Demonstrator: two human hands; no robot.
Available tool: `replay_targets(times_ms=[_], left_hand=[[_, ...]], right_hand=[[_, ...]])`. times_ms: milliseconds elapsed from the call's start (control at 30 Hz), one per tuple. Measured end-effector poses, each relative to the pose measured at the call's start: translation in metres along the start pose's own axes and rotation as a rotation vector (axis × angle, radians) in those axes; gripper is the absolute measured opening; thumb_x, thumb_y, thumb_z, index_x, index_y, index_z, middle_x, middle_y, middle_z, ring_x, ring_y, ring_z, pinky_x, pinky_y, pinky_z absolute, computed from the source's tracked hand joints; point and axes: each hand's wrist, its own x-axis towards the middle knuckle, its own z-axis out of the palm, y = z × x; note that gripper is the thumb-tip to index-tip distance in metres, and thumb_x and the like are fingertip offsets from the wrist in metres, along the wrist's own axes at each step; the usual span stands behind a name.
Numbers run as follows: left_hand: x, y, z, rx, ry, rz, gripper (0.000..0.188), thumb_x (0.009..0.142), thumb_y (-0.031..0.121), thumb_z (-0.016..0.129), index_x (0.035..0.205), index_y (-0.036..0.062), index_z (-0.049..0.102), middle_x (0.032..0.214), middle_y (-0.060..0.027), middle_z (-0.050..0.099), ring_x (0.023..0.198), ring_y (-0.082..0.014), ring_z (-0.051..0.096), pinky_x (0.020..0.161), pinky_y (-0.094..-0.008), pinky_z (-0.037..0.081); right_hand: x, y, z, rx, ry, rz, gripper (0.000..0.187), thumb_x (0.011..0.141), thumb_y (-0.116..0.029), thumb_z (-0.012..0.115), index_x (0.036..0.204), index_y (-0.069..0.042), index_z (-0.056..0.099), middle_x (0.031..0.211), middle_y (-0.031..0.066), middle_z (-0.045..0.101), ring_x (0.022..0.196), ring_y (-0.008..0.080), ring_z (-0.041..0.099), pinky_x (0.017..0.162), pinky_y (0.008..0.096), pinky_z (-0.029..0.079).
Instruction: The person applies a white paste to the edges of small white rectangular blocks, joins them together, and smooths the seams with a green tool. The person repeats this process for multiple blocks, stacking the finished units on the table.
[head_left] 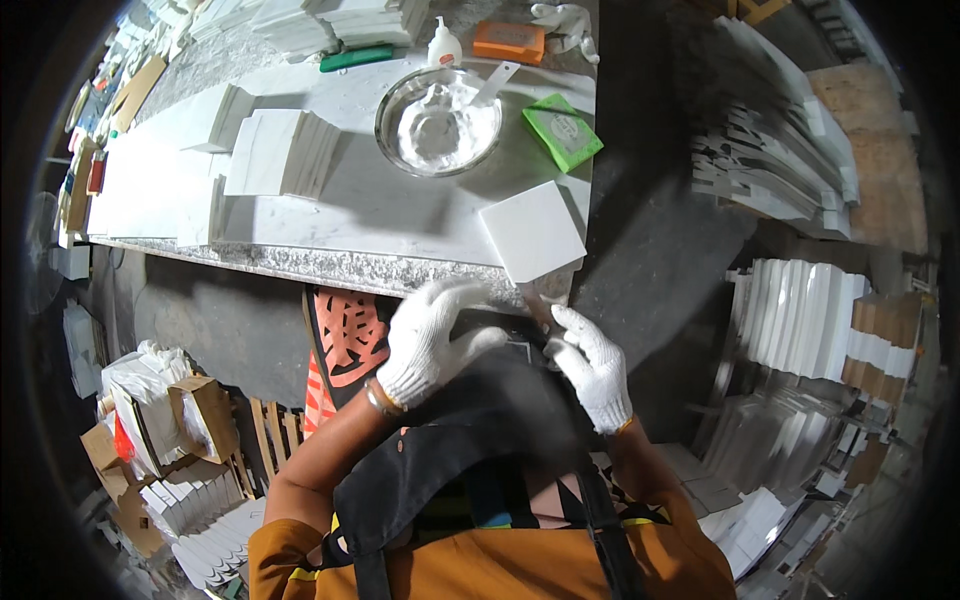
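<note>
My left hand, in a white knit glove, is held in front of the bench's near edge. Its fingers are stretched out with the thumb apart, and it holds nothing. My right hand, gloved too, closes its fingertips on a narrow brownish tool, whose exact kind I cannot make out. The tool's far end points at a square white tile lying at the bench's right front corner. Beyond the tile are a green box-shaped pad and a metal bowl of white paste with a scraper in it.
Stacks of white tiles stand on the marble bench. A white squeeze bottle, an orange box and a green bar lie at the back. Piled slabs line the right side; cartons sit lower left.
</note>
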Motion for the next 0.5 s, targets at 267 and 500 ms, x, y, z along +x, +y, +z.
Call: replay_targets(times_ms=[267,500], left_hand=[[0.025,0.037,0.017,-0.440,-0.318,-0.293,0.038,0.090,0.034,0.072,0.108,0.0013,0.068,0.088,-0.0155,0.070,0.082,-0.0277,0.068,0.073,-0.0373,0.052],[0.039,0.023,0.014,-0.078,-0.037,-0.122,0.022,0.086,0.024,0.072,0.099,0.0068,0.070,0.098,-0.0131,0.068,0.087,-0.0301,0.067,0.075,-0.0389,0.053]], right_hand=[[-0.005,-0.024,0.012,-0.111,-0.011,-0.209,0.058,0.085,0.006,0.065,0.141,0.002,0.050,0.103,0.0103,0.070,0.087,0.0132,0.066,0.082,0.0266,0.054],[-0.001,-0.023,-0.041,0.152,0.203,0.021,0.048,0.090,-0.003,0.066,0.137,-0.002,0.057,0.082,0.0062,0.070,0.073,0.0080,0.063,0.068,0.0221,0.052]])
